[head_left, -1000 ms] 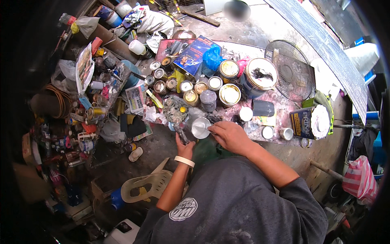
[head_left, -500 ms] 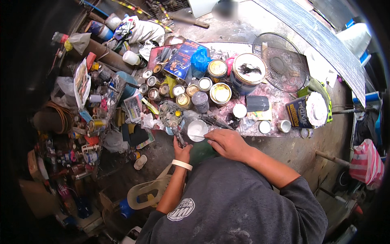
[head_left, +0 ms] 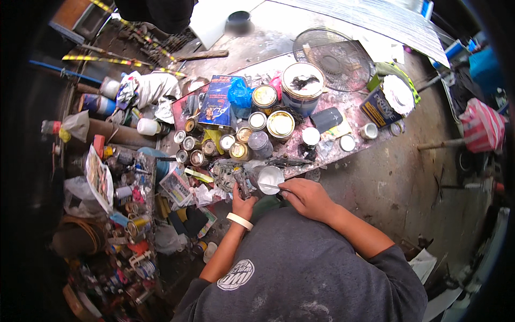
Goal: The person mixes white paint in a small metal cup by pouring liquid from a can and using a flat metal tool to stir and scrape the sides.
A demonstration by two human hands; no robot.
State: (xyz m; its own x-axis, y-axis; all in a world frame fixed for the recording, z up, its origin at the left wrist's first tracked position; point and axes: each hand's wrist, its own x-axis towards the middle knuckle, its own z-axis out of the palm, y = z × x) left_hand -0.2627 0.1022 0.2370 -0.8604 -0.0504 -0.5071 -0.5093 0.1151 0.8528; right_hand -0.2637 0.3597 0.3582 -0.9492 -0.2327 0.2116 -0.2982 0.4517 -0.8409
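Person's left hand (head_left: 244, 205) grips dark tool (head_left: 244, 188); right hand (head_left: 308, 198) pinches thin stick (head_left: 271, 187) reaching into round whitish cup (head_left: 270, 175). Beyond, cans (head_left: 281, 124) crowd paint-stained table (head_left: 328, 152).

Looks down, wide, from the head, over the dark grey cloth shirt (head_left: 311, 263) close below, toward the bare left hand (head_left: 243, 204), bare right hand (head_left: 307, 197) and long, pink-stained table (head_left: 327, 155) just beyond.

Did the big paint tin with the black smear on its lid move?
No, the big tin hasn't visibly moved: it still stands right beside the fan cover. Only the camera's view shifted.
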